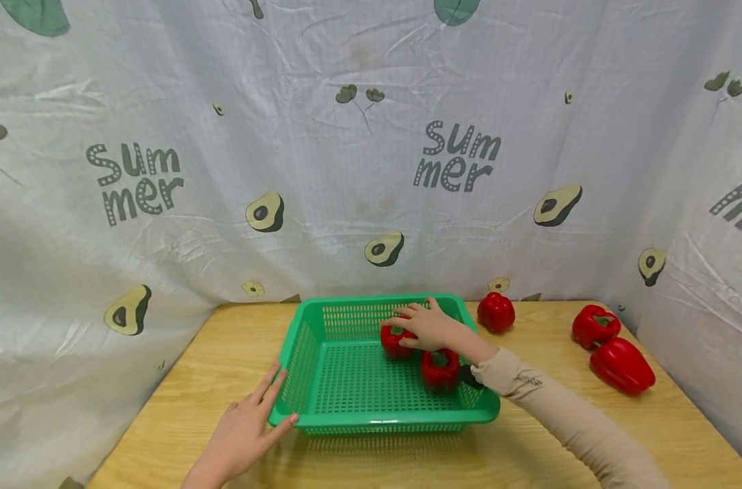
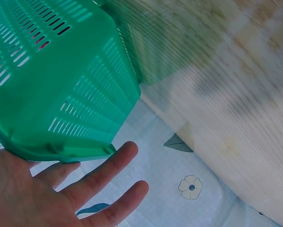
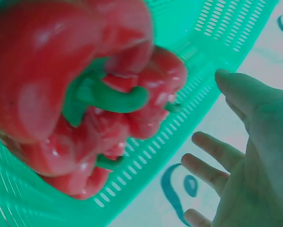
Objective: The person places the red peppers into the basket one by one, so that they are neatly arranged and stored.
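My left hand rests its spread fingers against the left front corner of the green basket; in the left wrist view the fingers lie along its rim. Inside the basket's right half are two red peppers, one farther back and one nearer the front. Over the back pepper is my right hand, its fingers spread and slightly bent, partly covering it. The right wrist view shows that hand with fingers apart, holding nothing, beside red peppers with green stems.
To the right of the basket, a red pepper sits near the back edge of the wooden table. Two more peppers, one behind and one in front, lie at the right edge. A printed cloth hangs behind.
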